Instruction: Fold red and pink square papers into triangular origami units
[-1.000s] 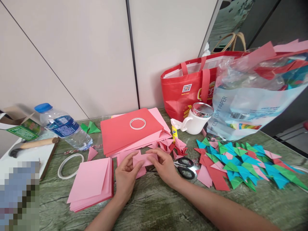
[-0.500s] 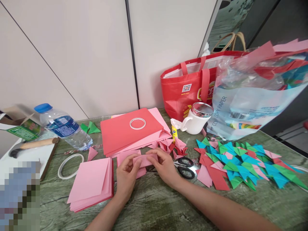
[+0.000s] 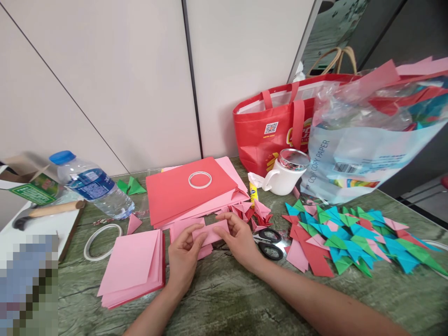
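Observation:
Between my two hands is a small folded piece of pink paper [image 3: 212, 232]. My left hand [image 3: 184, 255] pinches its left end, with the thumb on the near face. At the other end, my right hand [image 3: 240, 240] grips it between thumb and fingers. Behind the held piece lie more pink paper pieces [image 3: 180, 227]. A stack of square pink sheets [image 3: 131, 259] lies left of my left hand. Beyond my hands are red and pink folded pieces [image 3: 262, 214], and black-handled scissors [image 3: 271, 251] lie just right of my right hand.
A red sheet [image 3: 182, 191] with a tape roll [image 3: 200, 180] on it lies at the back. Another tape roll [image 3: 87, 242] and a water bottle [image 3: 94, 186] stand left. Rightward are a white mug [image 3: 285, 179], a red bag [image 3: 255, 135], a plastic bag [image 3: 350, 158] and many-coloured folded papers [image 3: 353, 233].
Both hands keep hold of the folded pink paper in nearly the same place. My right fingers and the paper's right end have shifted only slightly; the things around look unmoved.

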Demonstrator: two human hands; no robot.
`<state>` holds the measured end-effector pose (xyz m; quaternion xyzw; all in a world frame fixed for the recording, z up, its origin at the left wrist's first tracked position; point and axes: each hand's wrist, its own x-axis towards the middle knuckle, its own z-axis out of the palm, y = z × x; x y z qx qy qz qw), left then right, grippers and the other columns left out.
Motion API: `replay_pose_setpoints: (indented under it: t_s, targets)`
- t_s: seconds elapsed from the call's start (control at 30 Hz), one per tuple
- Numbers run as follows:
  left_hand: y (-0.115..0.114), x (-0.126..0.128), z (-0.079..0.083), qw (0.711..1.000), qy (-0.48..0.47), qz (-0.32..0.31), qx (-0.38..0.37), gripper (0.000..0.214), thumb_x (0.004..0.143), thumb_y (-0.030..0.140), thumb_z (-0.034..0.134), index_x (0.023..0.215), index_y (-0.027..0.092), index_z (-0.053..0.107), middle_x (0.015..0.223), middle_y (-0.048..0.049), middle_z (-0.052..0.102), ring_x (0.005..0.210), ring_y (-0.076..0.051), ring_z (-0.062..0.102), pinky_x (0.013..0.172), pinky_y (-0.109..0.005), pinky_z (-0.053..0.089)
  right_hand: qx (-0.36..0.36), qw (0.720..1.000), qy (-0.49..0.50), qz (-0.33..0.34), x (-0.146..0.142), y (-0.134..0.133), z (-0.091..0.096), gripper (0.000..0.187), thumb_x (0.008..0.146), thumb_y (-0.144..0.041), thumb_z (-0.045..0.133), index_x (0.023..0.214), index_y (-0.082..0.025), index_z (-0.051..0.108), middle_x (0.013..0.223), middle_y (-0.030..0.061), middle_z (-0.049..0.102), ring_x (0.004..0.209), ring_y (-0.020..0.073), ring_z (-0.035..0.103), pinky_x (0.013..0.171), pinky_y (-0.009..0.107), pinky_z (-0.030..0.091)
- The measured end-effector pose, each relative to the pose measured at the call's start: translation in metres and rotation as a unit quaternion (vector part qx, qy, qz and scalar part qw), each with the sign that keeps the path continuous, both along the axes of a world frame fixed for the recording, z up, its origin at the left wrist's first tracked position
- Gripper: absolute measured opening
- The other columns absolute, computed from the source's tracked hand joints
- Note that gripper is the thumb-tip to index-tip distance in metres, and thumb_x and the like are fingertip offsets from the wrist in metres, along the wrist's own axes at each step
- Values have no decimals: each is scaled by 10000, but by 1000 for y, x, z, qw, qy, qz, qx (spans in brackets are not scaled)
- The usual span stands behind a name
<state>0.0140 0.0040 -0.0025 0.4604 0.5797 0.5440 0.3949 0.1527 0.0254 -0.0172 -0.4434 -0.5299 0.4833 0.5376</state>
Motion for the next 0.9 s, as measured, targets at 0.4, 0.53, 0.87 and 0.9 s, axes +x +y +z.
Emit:
replay_pose_setpoints:
  t_s: [0.4, 0.53, 0.87, 0.9]
  targets:
    - [-1, 0, -1, 1000, 18, -1, 3, 332, 608, 389, 716, 855, 169, 689, 476, 78, 334, 430, -71, 260, 403, -194, 206, -18, 1000, 23, 3, -1, 2, 1, 192, 718, -322, 648, 830, -182, 581, 700, -6, 569, 617, 137, 515, 560, 241, 421]
    - [-2, 1, 1, 1000, 13, -8, 3, 337, 616, 396, 709, 859, 164, 682, 478, 79, 324, 432, -72, 252, 402, -196, 198, -25, 999, 39, 10, -1, 2, 3, 181, 714, -308, 653, 814, -179, 574, 709, -4, 576, 630, 138, 525, 576, 245, 425]
    - [-2, 1, 2, 1000, 21, -8, 9, 332, 633, 375, 702, 887, 162, 681, 475, 75, 376, 427, -74, 282, 400, -193, 227, -26, 999, 43, 17, 0, 1, 3, 175, 722, -295, 652, 819, -180, 562, 723, -3, 557, 643, 137, 511, 591, 251, 415]
    - [-2, 1, 2, 1000, 23, -6, 11, 331, 636, 366, 700, 898, 163, 684, 472, 74, 385, 425, -74, 289, 400, -193, 234, -21, 999, 39, 10, -1, 1, 2, 192, 721, -298, 654, 843, -184, 557, 735, -2, 551, 646, 137, 507, 587, 249, 414]
